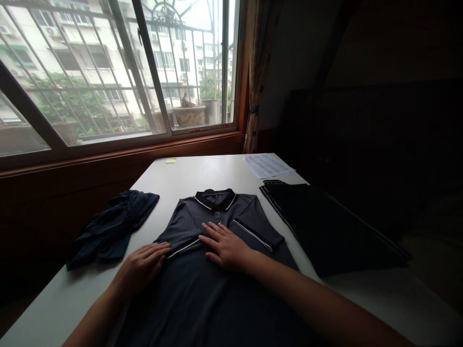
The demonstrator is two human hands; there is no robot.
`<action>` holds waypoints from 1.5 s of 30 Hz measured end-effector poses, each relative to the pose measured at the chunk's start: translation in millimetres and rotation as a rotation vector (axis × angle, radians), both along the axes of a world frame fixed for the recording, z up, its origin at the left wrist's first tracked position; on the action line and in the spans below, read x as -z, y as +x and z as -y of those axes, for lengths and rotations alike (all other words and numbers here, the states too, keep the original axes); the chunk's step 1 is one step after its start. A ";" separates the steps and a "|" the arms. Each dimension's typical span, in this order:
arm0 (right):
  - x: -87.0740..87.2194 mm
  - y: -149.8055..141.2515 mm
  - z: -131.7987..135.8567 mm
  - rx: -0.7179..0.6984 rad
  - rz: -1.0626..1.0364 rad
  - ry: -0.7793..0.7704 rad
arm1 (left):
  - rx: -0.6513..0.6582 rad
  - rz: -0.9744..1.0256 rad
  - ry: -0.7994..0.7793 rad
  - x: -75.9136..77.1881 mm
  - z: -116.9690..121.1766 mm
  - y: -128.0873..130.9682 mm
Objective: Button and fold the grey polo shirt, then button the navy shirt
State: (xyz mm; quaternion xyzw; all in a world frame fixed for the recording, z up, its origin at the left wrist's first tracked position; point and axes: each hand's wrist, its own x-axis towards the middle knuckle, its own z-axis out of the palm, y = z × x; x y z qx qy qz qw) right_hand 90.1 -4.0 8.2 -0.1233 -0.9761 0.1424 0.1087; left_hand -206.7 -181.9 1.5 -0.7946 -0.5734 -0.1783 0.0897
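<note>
A dark grey polo shirt (213,289) lies face up on the white table, its black collar with white trim toward the far end. Both short sleeves are laid inward across the chest, their white-edged cuffs showing. My right hand (226,246) rests flat on the chest below the buttons, fingers spread, by the cuff of the left-hand sleeve. At the shirt's left edge, my left hand (144,262) lies with fingers extended and close together, its fingertips on the folded sleeve near the cuff. Neither hand grips anything that I can see.
Crumpled dark clothing (108,229) lies at the table's left edge. On the right is a dark garment with striped edging (336,231), laid flat. Printed sheets (269,165) and a yellow sticky note (170,160) sit at the table's far end (206,168), below a barred window (123,72).
</note>
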 end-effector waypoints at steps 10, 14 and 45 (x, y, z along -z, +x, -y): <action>1.3 112.1 -14.9 0.417 -0.014 0.152 | -0.149 -0.084 -0.194 2.6 -66.5 5.2; 6.0 122.8 -30.5 0.556 0.056 0.209 | -0.196 -0.117 -0.243 7.7 -120.5 29.8; 6.1 148.0 -41.8 0.486 -0.041 -0.060 | -0.417 -0.149 -0.255 29.4 -167.3 1.6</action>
